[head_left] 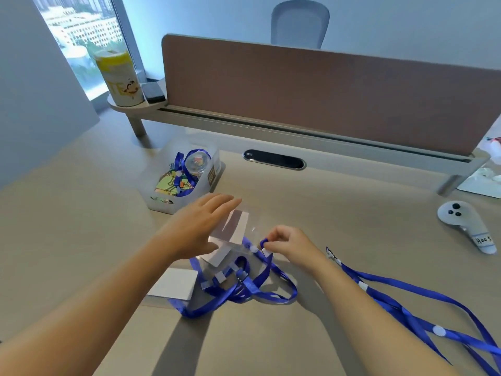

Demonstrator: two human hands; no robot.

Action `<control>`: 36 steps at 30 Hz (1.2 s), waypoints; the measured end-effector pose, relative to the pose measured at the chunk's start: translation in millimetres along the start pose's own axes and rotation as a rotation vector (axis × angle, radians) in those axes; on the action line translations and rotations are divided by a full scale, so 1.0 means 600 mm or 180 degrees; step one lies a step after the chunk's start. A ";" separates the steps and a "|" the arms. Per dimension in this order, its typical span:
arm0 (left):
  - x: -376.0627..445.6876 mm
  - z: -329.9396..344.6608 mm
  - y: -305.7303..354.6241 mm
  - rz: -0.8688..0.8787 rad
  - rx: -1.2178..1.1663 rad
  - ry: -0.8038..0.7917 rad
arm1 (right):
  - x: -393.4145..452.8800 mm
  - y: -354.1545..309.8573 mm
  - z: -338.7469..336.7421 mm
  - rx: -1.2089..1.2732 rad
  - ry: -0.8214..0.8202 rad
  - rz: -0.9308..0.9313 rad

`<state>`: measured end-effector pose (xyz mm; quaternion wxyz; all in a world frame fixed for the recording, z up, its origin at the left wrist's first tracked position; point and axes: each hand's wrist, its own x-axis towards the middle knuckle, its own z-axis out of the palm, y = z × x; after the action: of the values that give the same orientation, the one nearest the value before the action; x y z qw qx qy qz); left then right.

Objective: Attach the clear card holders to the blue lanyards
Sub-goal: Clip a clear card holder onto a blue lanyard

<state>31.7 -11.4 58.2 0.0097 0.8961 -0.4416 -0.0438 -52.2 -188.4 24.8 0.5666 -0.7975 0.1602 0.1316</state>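
Far left on the desk, a white card. Next, left hand with fingers straight, steadying a clear card holder above the pile. Then right hand pinching the clip end of a blue lanyard at the holder's edge. Far right, loose lanyards lying flat.

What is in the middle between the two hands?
In the head view, a clear plastic card holder lies between the flat left hand and the right hand, which pinches a blue lanyard end.
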 end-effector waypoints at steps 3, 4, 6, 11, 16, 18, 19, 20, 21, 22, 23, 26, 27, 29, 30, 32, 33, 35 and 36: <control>-0.001 -0.031 -0.016 -0.0131 0.0066 0.0297 | 0.002 -0.039 -0.009 0.0395 -0.0064 -0.0181; -0.002 -0.039 -0.020 -0.0185 0.0105 0.0306 | 0.002 -0.053 -0.011 0.0464 -0.0079 -0.0219; -0.003 -0.048 -0.025 -0.0354 0.0014 0.0307 | 0.002 -0.080 -0.012 0.0422 -0.0044 -0.0299; -0.003 -0.056 -0.018 -0.0827 -0.1127 0.0307 | 0.008 -0.144 -0.011 0.0660 0.0094 -0.0438; 0.004 -0.072 -0.017 -0.0943 -0.2036 0.0570 | 0.012 -0.193 -0.013 0.0560 0.0251 -0.0745; 0.009 -0.083 -0.024 -0.0969 -0.2341 0.0855 | 0.010 -0.213 -0.020 0.0598 0.0385 -0.0878; 0.011 -0.090 -0.026 -0.0998 -0.2458 0.1065 | 0.008 -0.225 -0.024 0.0632 0.0464 -0.0937; 0.014 -0.099 -0.028 -0.1052 -0.2529 0.1321 | 0.007 -0.235 -0.030 0.0655 0.0554 -0.0999; 0.018 -0.109 -0.029 -0.1122 -0.2551 0.1599 | 0.007 -0.245 -0.035 0.0656 0.0647 -0.1053; 0.021 -0.119 -0.028 -0.1177 -0.2530 0.1871 | 0.007 -0.254 -0.040 0.0633 0.0733 -0.1096; 0.026 -0.130 -0.026 -0.1194 -0.2481 0.2118 | 0.007 -0.262 -0.043 0.0586 0.0799 -0.1124; 0.038 -0.161 -0.012 -0.1048 -0.2286 0.2631 | 0.009 -0.276 -0.047 0.0388 0.0840 -0.1158; 0.041 -0.168 -0.007 -0.0966 -0.2195 0.2729 | 0.009 -0.278 -0.047 0.0331 0.0814 -0.1160; 0.047 -0.173 -0.001 -0.0787 -0.1950 0.2811 | 0.008 -0.278 -0.046 0.0229 0.0738 -0.1169; 0.049 -0.172 0.000 -0.0714 -0.1800 0.2807 | 0.008 -0.278 -0.045 0.0187 0.0697 -0.1180; 0.052 -0.166 -0.001 -0.0631 -0.1514 0.2761 | 0.007 -0.276 -0.045 0.0111 0.0641 -0.1203; 0.053 -0.164 -0.003 -0.0612 -0.1381 0.2745 | 0.006 -0.276 -0.045 0.0062 0.0627 -0.1221; 0.052 -0.160 -0.007 -0.0544 -0.1110 0.2744 | 0.005 -0.275 -0.045 -0.0050 0.0639 -0.1297; 0.051 -0.160 -0.009 -0.0473 -0.0970 0.2733 | 0.006 -0.274 -0.044 -0.0116 0.0667 -0.1351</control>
<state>62.9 -34.7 151.4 0.3203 0.8507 -0.3207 0.2663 18.4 -163.5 173.5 0.5473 -0.8327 0.0445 -0.0710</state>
